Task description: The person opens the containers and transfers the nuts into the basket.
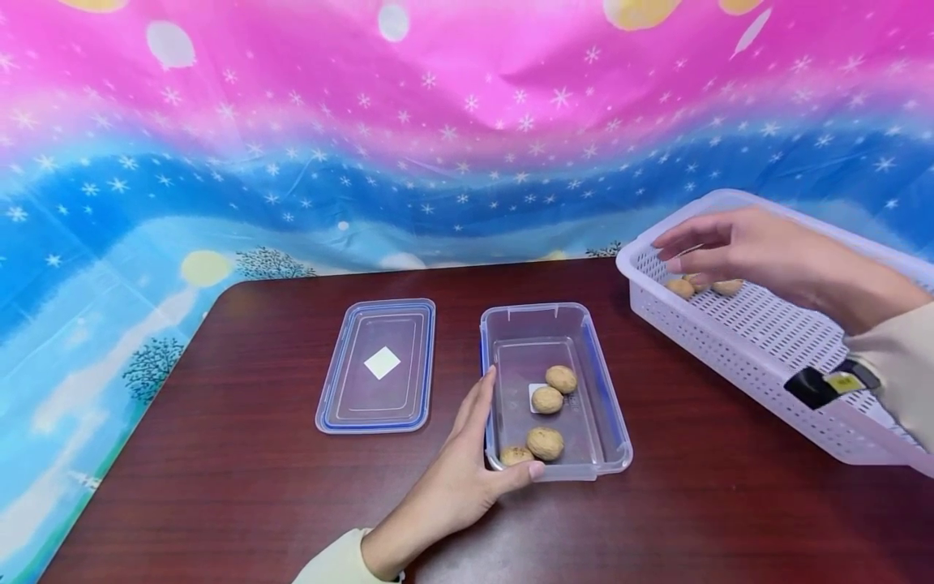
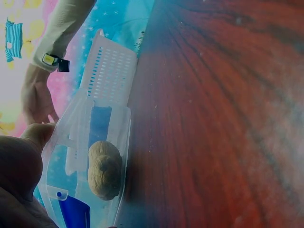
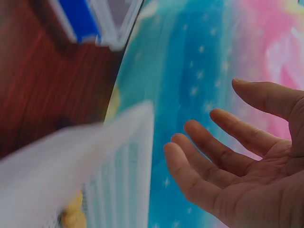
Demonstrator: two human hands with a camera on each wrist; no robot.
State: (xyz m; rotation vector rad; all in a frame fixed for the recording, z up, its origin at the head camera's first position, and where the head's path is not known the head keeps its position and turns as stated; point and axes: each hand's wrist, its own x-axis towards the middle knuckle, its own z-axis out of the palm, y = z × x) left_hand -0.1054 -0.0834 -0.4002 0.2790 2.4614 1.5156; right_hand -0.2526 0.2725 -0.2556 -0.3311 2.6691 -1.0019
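My left hand holds the near left corner of a clear plastic food container, fingers along its left wall and thumb over the front rim. Inside lie several walnuts, two near the middle and others by the front wall. Above the left end of a white perforated basket is my right hand. Its loosely bent fingers hold nothing, as the right wrist view also shows with the palm bare. Below that hand, walnuts sit on the basket floor.
A clear lid with a blue seal and a white square label lies left of the container. The dark red wooden table ends at the back against a pink and blue snowflake-patterned cloth.
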